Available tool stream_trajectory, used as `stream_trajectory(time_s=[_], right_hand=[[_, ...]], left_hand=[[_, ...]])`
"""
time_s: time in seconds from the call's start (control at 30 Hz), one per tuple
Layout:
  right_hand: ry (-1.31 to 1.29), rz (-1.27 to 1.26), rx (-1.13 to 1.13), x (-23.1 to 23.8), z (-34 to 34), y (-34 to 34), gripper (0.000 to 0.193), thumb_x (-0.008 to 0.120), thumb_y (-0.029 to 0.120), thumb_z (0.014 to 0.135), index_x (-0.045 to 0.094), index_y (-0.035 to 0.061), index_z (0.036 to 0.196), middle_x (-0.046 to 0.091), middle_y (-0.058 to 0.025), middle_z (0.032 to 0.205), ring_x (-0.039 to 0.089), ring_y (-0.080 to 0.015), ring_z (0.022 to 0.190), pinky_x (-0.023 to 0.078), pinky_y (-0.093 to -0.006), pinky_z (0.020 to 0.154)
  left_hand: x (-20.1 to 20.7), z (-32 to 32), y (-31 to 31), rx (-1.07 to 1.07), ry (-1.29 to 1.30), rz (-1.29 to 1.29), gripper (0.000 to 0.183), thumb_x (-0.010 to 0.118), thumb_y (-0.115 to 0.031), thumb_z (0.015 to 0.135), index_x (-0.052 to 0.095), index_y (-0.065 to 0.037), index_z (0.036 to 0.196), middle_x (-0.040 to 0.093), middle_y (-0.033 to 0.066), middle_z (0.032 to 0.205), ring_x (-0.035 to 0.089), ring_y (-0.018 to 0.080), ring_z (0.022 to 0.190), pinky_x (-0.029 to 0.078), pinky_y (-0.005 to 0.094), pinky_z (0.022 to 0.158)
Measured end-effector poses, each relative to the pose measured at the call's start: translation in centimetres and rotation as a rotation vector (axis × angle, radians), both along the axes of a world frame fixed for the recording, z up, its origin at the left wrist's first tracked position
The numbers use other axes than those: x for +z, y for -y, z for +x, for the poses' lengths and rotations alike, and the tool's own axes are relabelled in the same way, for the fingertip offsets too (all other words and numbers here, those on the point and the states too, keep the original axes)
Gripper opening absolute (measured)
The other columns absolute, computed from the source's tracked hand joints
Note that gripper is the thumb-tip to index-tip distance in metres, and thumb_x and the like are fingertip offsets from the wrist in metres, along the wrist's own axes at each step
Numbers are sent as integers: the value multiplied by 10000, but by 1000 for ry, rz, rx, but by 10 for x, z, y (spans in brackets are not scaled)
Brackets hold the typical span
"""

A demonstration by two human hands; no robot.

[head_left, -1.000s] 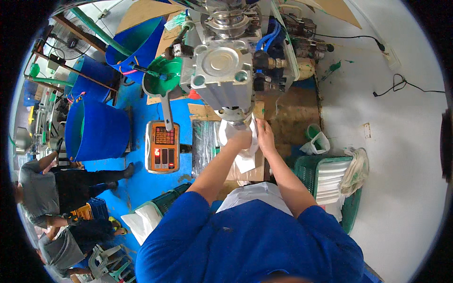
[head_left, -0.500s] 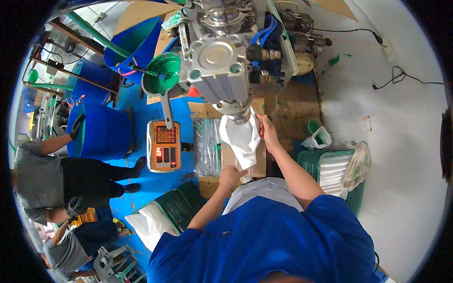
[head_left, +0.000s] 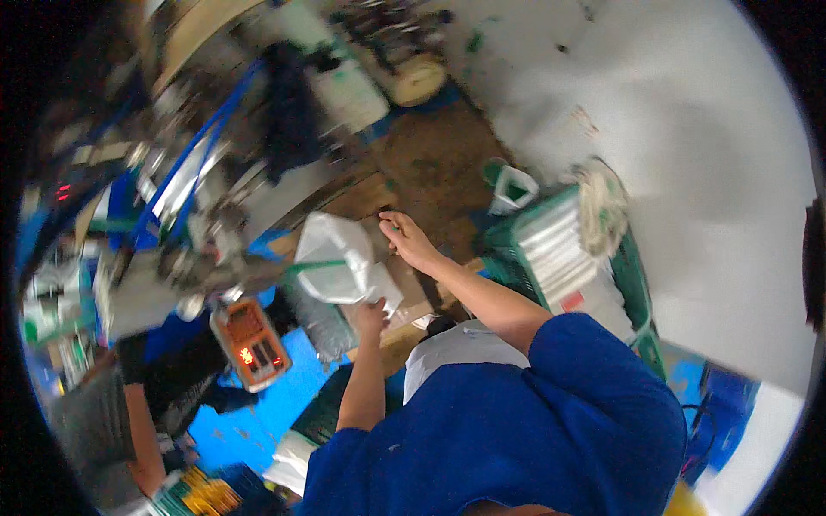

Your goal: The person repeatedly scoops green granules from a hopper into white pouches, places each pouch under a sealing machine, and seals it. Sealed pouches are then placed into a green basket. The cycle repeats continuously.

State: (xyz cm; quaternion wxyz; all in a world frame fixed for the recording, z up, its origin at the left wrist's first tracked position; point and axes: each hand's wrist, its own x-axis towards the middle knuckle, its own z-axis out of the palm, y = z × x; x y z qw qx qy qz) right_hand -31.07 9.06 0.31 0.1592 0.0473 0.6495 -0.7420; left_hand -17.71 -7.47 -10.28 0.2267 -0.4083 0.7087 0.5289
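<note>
A white plastic bag (head_left: 331, 245) is in front of me, bulging and slightly smeared by motion. A green streak (head_left: 318, 266) crosses it. My left hand (head_left: 372, 317) is closed on the bag's near corner. To the bag's right, my right hand (head_left: 411, 243) is apart from it, fingers stretched forward with nothing visible in them. Brown cardboard (head_left: 410, 297) lies beneath the bag and hands. Beside the bag, on its near left, rests a stack of clear plastic sheets (head_left: 323, 322). The metal filling machine (head_left: 219, 228) at the left is badly blurred.
An orange digital scale (head_left: 251, 344) stands left. On the right, a green crate (head_left: 516, 249) holds white bags (head_left: 559, 249), with a pale cloth (head_left: 602, 211) over its edge. A small white-lined container (head_left: 514, 191) sits beyond it. Another person (head_left: 103, 430) is at lower left.
My view has swung, shifting the scene leftward and blurring the machine. My right hand has come off the bag, now away from the machine's nozzle. My left hand still holds its corner.
</note>
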Motion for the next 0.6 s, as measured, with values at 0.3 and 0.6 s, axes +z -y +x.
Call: stream_trajectory(time_s=[0.3, 0.6], right_hand=[[477, 1453, -919, -76, 21, -345, 704, 614, 416, 779, 352, -69, 1217, 425, -243, 1157, 430, -350, 1075, 372, -405, 915], [-94, 1317, -354, 12, 31, -400, 240, 644, 237, 750, 596, 82, 928, 451, -47, 1159, 392, -324, 1092, 322, -490, 881]], left_hand=[[47, 51, -42, -183, 146, 32, 224, 608, -225, 814, 572, -5, 827, 623, 98, 685, 549, 148, 430, 465, 263, 369], [111, -40, -191, -836, -478, -226, 234, 633, -233, 794, 625, -50, 939, 624, 110, 867, 600, 268, 825, 469, 349, 719]])
